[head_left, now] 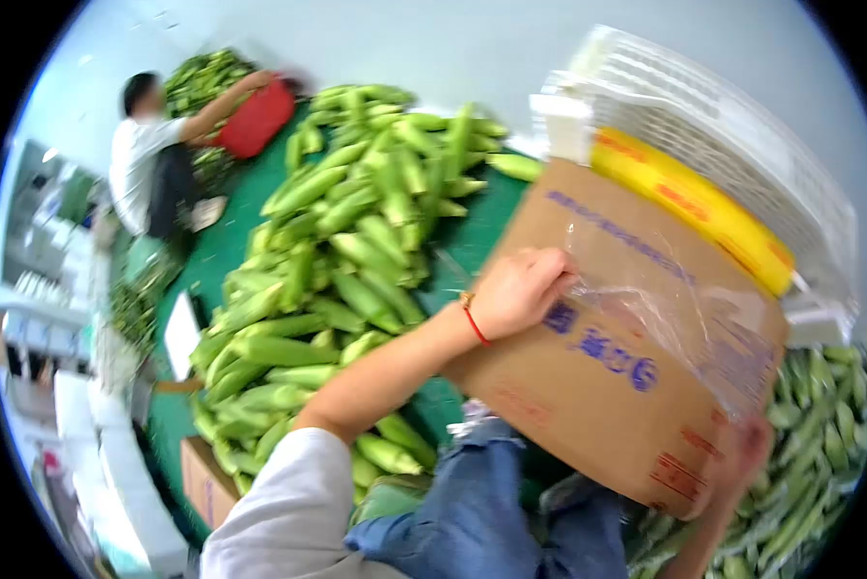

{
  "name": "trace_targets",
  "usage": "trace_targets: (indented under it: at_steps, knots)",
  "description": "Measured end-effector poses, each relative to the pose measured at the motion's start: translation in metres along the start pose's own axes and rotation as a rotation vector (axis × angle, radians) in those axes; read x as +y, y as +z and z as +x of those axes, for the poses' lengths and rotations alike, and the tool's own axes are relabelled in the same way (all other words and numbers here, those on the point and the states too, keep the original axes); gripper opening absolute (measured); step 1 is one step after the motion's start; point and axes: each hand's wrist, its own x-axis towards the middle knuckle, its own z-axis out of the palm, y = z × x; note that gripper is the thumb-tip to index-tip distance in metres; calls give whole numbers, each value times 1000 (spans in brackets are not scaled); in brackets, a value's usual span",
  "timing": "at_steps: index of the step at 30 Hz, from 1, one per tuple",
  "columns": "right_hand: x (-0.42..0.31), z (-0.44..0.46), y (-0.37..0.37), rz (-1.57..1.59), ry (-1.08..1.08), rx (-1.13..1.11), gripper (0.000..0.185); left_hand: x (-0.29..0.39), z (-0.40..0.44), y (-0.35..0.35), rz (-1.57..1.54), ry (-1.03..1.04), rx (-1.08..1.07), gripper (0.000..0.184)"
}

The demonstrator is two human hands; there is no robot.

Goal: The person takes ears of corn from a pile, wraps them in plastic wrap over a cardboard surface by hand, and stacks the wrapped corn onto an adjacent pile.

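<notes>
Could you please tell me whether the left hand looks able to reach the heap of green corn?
Probably yes: the heap of green corn lies beside the cardboard box under the left hand, with nothing visible blocking the way, though the hand would likely need to release the clear film first.

One left hand (525, 291) and one right hand (740, 452) are seen. One big brown box (583, 391), one small brown box (205, 480), one yellow pack (692, 207), one red tub (260, 118) and one other person (147, 164) are counted. Corn (356, 232) and pods (824, 415) are heaped past counting.
</notes>
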Motion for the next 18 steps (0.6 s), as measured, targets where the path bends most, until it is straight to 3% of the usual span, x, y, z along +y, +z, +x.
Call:
trace_targets:
  at_steps: [1,2,3,4,6,8,9,11,12,13,14,15,16,17,18]
  knots:
    - [0,-12,-23,-4,4,0,8,13,-15,-22,-66,-47,57,8]
    - [1,-25,-45,-7,8,1,10,24,-37,-51,207,-45,-164,5]
    - [-2,-40,-36,-61,-95,-29,11,20,-64,-61,98,167,-143,4]
    - [12,-58,-38,-91,19,2,10,34,-86,-76,26,205,-174,9]
    - [-57,-60,-9,-184,-183,-379,24,51,-134,-75,52,180,-135,7]
    - [-24,-77,-9,-436,-204,-492,26,60,-188,-66,13,76,-192,13]
    - [-11,-83,-9,-566,-212,-542,26,57,-214,-62,92,118,-256,21]
    - [-28,-86,1,-543,-286,-476,27,41,-244,-84,308,144,-384,35]
    - [-35,-88,4,-531,-318,-439,27,19,-256,-109,458,-145,-842,45]
    - [-32,-91,3,-514,-257,-428,21,-24,-297,-126,567,-335,-652,46]
    - [-25,-94,2,-495,-198,-414,14,-40,-306,-155,872,-703,-551,42]
    - [-23,-95,1,-474,-138,-399,8,-67,-308,-193,1011,-1102,-900,39]
    - [-38,-93,7,-454,-71,-380,8,-64,-319,-224,1235,-975,-1049,40]
    - [-38,-91,8,-473,-103,-389,8,-76,-342,-244,1226,-1025,-1046,45]
    - [-32,-91,9,-496,-131,-391,8,-84,-363,-258,1251,-942,-1033,48]
